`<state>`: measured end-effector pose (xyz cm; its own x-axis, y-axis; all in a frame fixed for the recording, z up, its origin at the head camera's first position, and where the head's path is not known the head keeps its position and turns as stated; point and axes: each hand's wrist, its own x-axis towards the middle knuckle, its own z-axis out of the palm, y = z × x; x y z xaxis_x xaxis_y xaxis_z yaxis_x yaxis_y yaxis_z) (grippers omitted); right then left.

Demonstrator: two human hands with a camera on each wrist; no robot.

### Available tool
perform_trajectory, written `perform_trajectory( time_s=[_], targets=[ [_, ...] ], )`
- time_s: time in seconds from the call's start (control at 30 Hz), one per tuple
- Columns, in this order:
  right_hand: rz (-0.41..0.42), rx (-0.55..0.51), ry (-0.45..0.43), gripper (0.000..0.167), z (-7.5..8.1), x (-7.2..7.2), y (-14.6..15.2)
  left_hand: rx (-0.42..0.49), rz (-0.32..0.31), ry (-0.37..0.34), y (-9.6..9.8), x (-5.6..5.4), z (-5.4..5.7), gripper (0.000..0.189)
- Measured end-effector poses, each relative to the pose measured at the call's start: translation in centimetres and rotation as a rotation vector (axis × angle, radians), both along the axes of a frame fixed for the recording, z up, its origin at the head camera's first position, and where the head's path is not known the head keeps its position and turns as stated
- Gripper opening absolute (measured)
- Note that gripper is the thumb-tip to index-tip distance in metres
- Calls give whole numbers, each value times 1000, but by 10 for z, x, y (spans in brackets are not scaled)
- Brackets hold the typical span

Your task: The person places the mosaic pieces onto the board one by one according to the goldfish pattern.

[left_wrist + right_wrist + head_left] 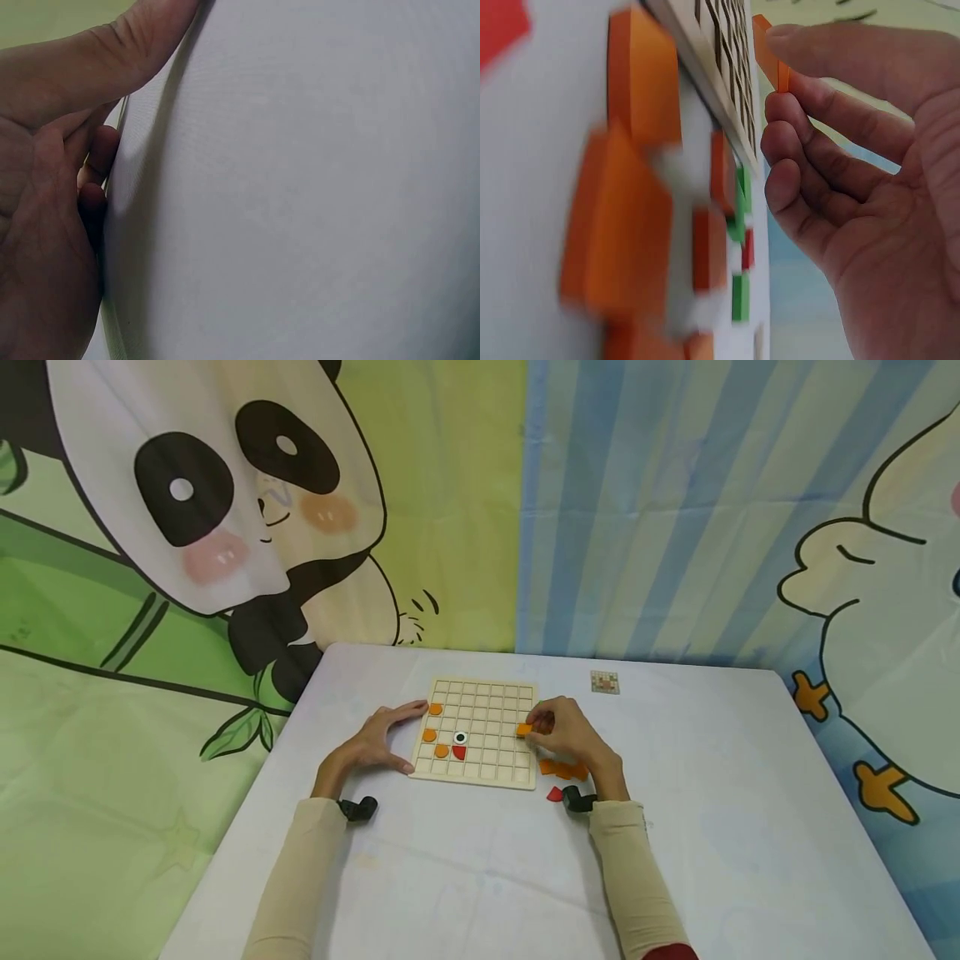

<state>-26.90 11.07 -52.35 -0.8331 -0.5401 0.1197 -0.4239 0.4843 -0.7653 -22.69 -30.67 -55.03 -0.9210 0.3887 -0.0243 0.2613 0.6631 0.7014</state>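
A pale wooden grid board (491, 714) lies on the white table. My left hand (370, 742) spans its left side, thumb and fingers spread, fingertips right at the edge. Between thumb and fingers my right hand (576, 732) pinches a flat orange piece (765, 56) over the board's right edge. In the board's left part sit three orange pieces, one of them near the top (435, 709). A white round piece with a black dot (461, 738) sits just above a red quarter-round piece (458, 752). The left wrist view shows mostly the palm and bare table.
Loose orange pieces (562, 770) lie beside the board's lower right, under the right hand. A red piece (554, 794) is close to the right wrist's camera. Green pieces (740, 297) show in the right wrist view. A small patterned card (604, 682) lies at the back right.
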Motion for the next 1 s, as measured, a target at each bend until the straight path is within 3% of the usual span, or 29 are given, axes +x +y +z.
perform_trajectory(
  time_s=[0.2, 0.5, 0.77, 1.0],
  targets=[
    [34, -22, -17, 16, -3, 1, -21, -10, -9, 22, 2, 2, 1, 124],
    [56, -6, 2, 17, -4, -5, -45, -2, 4, -10, 2, 2, 3, 123],
    [120, -33, 36, 16, -10, -13, -73, 25, -24, 74, -2, 5, 0, 123],
    [123, -50, 58, 17, -15, -16, -88, 31, -36, 70, -2, 2, -2, 124]
  ],
)
